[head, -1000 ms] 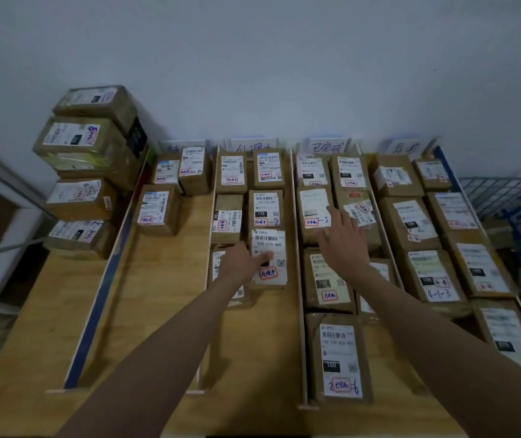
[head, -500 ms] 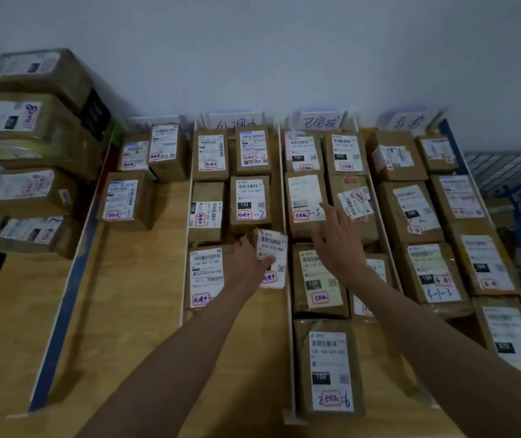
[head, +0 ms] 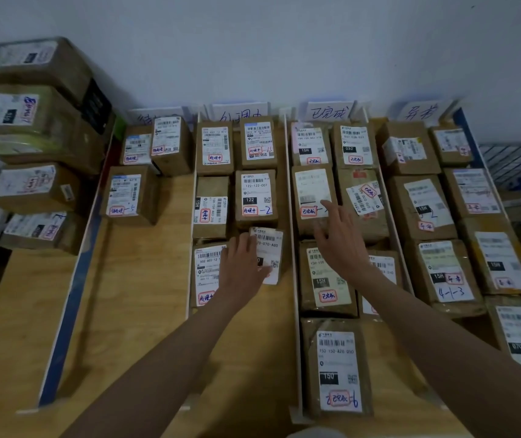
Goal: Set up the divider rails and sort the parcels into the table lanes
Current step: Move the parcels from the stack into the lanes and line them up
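Brown cardboard parcels with white printed labels fill most of a pale wooden surface point(head: 132, 311), split into four lanes by thin white upright divider rails point(head: 294, 279), a blue-faced rail point(head: 72, 295) along the left edge. White handwritten paper signs point(head: 328, 111) propped against the grey wall at each lane's far end. Three parcels only at the back of the leftmost lane; two right-hand lanes packed almost to the near edge. Off the surface to the left, a leaning stack of larger taped cardboard boxes point(head: 34, 128). At far right, a wire rack point(head: 512, 162), partly cut off.

In the second lane: left hand point(head: 243, 270) curled round a small brown parcel with a white barcode label point(head: 268, 254), thumb on the label face, parcel tilted up off the wood, just beside the middle rail and close behind a labelled box point(head: 207, 273) on its left. In the third lane: right hand point(head: 341, 245) spread flat, fingers loosely extended over a flat brown parcel with a red stamped mark point(head: 313, 197), forefinger tip reaching its label; contact hard to tell.
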`<state>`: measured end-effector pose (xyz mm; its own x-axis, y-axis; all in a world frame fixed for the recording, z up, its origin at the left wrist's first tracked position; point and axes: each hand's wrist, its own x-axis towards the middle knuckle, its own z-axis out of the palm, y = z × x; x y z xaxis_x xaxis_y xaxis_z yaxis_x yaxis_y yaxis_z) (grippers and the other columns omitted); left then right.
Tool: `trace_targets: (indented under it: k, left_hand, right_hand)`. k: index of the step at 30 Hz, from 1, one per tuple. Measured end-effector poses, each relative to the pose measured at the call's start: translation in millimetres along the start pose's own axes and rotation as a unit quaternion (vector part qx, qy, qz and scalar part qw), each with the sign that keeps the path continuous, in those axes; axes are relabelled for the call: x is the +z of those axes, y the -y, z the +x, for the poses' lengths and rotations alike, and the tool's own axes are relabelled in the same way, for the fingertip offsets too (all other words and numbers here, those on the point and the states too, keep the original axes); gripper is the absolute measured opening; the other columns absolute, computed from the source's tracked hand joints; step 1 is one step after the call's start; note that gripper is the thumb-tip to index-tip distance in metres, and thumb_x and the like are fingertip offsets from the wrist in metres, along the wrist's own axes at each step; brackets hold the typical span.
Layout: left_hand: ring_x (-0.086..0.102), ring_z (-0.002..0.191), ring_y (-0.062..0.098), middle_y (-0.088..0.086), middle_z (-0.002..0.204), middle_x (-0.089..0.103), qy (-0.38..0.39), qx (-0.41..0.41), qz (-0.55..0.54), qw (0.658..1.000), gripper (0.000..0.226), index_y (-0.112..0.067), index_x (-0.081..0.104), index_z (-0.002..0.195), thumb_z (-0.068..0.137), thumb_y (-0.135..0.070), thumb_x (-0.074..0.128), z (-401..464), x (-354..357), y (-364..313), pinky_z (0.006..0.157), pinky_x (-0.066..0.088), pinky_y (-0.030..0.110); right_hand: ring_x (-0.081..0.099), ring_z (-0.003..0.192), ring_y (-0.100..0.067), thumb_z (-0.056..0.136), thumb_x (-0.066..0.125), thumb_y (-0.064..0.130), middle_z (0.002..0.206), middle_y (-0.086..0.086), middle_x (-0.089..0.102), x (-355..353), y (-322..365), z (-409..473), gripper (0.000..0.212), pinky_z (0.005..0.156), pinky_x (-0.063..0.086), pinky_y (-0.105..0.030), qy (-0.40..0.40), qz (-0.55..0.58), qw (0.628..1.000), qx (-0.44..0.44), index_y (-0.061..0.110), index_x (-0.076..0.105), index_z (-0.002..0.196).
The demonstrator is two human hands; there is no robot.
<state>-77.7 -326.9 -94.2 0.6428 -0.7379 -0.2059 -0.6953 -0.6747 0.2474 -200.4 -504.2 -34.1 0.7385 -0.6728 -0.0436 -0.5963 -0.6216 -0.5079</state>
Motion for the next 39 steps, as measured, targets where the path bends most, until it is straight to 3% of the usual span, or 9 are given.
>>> trace_targets:
  k: [4,11,16,25,31,35,39]
  left_hand:
    - [0.024,0.141,0.028,0.002,0.145,0.034,0.017,-0.009,0.045,0.999,0.082,-0.014,0.029,0.149,0.088,-0.062,0.055,-4.8,5.9,9.2,0.117,0.025,0.049]
    - [0.022,0.144,0.027,0.005,0.155,0.027,0.026,0.004,0.024,0.999,0.080,-0.011,0.021,0.154,0.094,-0.059,0.046,-1.0,-14.0,3.8,0.119,0.018,0.042]
    - [0.010,0.151,0.028,0.006,0.164,0.013,0.013,-0.015,0.063,0.998,0.070,-0.015,0.015,0.157,0.100,-0.053,0.031,-5.1,-68.2,29.4,0.122,0.014,0.046]
    - [0.005,0.152,0.025,0.005,0.166,0.008,-0.060,-0.083,0.127,0.987,0.067,-0.015,0.012,0.158,0.103,-0.051,0.028,-56.5,-161.6,107.4,0.123,0.009,0.043]
    - [0.008,0.152,0.025,0.004,0.165,0.010,-0.066,-0.137,0.139,0.979,0.067,-0.014,0.015,0.157,0.103,-0.052,0.026,-97.5,-196.9,167.8,0.123,0.011,0.043]
    - [0.020,0.147,0.026,0.006,0.161,0.024,-0.103,-0.153,0.126,0.975,0.062,-0.013,0.028,0.152,0.102,-0.051,0.029,-115.9,-213.2,206.2,0.120,0.019,0.045]
    - [0.025,0.146,0.027,0.009,0.158,0.030,-0.111,-0.156,0.114,0.975,0.064,-0.013,0.030,0.151,0.100,-0.051,0.031,-121.1,-232.0,244.6,0.120,0.020,0.045]
  right_hand:
    - [0.042,0.127,-0.023,0.102,0.045,0.023,0.140,-0.008,0.047,1.8,1.9,-2.2,0.046,0.105,0.040,-0.040,0.007,0.003,1.000,0.003,0.014,0.036,0.146]
    - [0.038,0.133,-0.026,0.100,0.048,0.024,0.143,-0.009,0.046,-4.7,9.2,-11.5,0.051,0.109,0.038,-0.042,0.019,-0.044,0.999,0.003,0.013,0.034,0.148]
    - [0.030,0.143,-0.027,0.100,0.044,0.027,0.153,-0.008,0.037,-16.0,36.3,-7.5,0.053,0.116,0.026,-0.043,0.002,-0.091,0.996,-0.007,0.015,0.033,0.150]
    - [0.016,0.150,-0.031,0.102,0.039,0.040,0.161,-0.009,0.023,-2.1,133.4,-4.3,0.059,0.122,0.015,-0.051,0.032,-0.121,0.987,-0.097,0.019,0.023,0.154]
    - [0.020,0.148,-0.031,0.102,0.040,0.039,0.160,-0.008,0.025,9.2,203.7,-13.1,0.058,0.121,0.018,-0.049,0.033,-0.118,0.982,-0.145,0.015,0.025,0.153]
    - [0.027,0.144,-0.030,0.100,0.039,0.038,0.155,-0.009,0.033,18.4,246.8,-12.3,0.056,0.119,0.022,-0.046,0.029,-0.112,0.980,-0.162,0.015,0.028,0.151]
    - [0.032,0.142,-0.029,0.100,0.040,0.035,0.151,-0.008,0.039,33.6,290.3,-10.2,0.055,0.118,0.025,-0.047,0.018,-0.088,0.983,-0.163,0.015,0.031,0.150]
